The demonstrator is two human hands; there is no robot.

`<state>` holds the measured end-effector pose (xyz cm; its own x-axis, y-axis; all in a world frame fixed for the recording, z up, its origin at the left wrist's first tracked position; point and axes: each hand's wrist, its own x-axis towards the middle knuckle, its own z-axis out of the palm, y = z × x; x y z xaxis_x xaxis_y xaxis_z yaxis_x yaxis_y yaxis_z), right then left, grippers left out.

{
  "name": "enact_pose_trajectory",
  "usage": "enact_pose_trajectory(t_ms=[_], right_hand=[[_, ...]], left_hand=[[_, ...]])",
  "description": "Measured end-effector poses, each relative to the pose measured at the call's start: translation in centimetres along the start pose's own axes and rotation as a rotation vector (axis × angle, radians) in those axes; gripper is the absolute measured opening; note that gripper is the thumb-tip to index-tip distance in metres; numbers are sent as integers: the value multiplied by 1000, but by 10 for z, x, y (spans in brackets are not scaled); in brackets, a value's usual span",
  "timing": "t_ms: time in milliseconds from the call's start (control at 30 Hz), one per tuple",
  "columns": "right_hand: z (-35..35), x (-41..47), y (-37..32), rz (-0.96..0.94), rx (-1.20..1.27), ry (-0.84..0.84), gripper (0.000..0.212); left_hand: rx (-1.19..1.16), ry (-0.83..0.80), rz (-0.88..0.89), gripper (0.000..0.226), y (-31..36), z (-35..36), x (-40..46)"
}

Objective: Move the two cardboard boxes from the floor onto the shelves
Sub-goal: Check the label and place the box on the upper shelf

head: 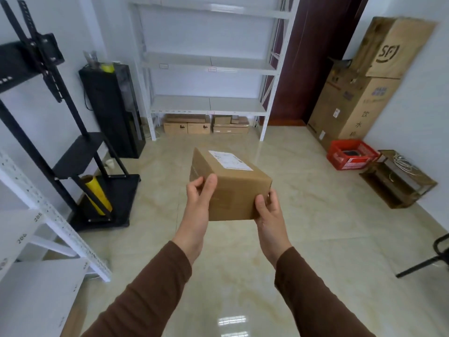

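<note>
bright even light, ceiling-lamp glare on floor [230, 321], wide-angle bending at edges, slight softness.

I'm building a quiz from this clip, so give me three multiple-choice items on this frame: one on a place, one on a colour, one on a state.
1. Where is the red crate?
A. On the floor by the right wall
B. On a shelf
C. On the black stand

2. What colour is the shelving unit straight ahead?
A. Black
B. White
C. Brown

3. How is the cardboard box held?
A. One hand
B. Both hands
C. Resting on the floor

Key: 1 A, it sits on the tiles beside the tall cartons; 2 B, its frame and boards are white; 3 B, the left hand and right hand grip its near corners in mid-air.
</note>
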<state>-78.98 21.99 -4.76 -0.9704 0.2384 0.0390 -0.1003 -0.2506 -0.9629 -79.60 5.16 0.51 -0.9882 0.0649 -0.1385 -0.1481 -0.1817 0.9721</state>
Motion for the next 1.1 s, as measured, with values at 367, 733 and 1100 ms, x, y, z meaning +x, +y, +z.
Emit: enact_pose_trajectory(t_ms=[367,733,1100], right_hand=[[23,228,-17,110,-34,-92,52],[105,461,12,134,24,-300,60],[229,690,47,58,-10,-259,63]], left_hand=[[-51,140,60,43,2,20,218],[-44,205,186,71,60,-17,431],[-42,185,203,53,112,-89,691]])
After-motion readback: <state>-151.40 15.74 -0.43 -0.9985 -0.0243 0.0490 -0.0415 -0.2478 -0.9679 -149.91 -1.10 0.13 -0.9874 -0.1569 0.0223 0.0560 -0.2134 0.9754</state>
